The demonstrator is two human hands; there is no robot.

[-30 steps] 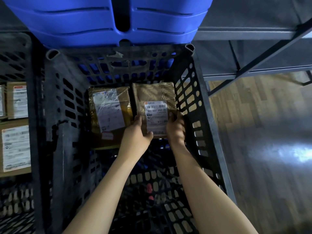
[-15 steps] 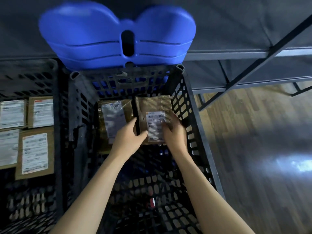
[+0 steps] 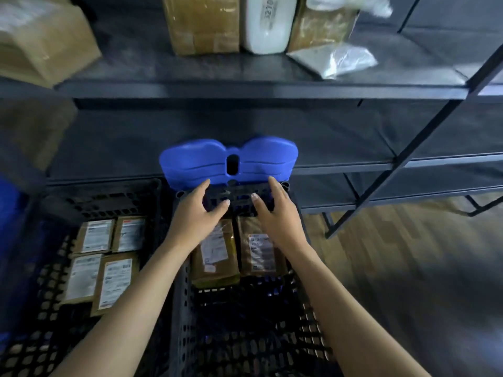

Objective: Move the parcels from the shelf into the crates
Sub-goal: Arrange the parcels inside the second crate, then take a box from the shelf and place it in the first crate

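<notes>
Two brown parcels lie side by side at the far end of the black crate (image 3: 182,300): one with a white label (image 3: 215,254) on the left, one with a barcode label (image 3: 260,248) on the right. My left hand (image 3: 198,213) and my right hand (image 3: 275,213) hover above them with fingers spread and relaxed, holding nothing. On the dark shelf (image 3: 245,88) above stand a brown box (image 3: 204,25), a white parcel (image 3: 268,25), a tan parcel (image 3: 321,25) and a clear plastic bag (image 3: 337,59).
A second black crate (image 3: 40,308) on the left holds several labelled brown parcels (image 3: 109,278). A blue plastic stool (image 3: 228,164) stands behind the crates. A cardboard box (image 3: 40,42) sits at the shelf's left. Wooden floor (image 3: 408,268) lies to the right.
Both hands let go of the barcode-labelled parcel and rose out of the crate. My view tilted up, bringing the shelf and its parcels into sight.
</notes>
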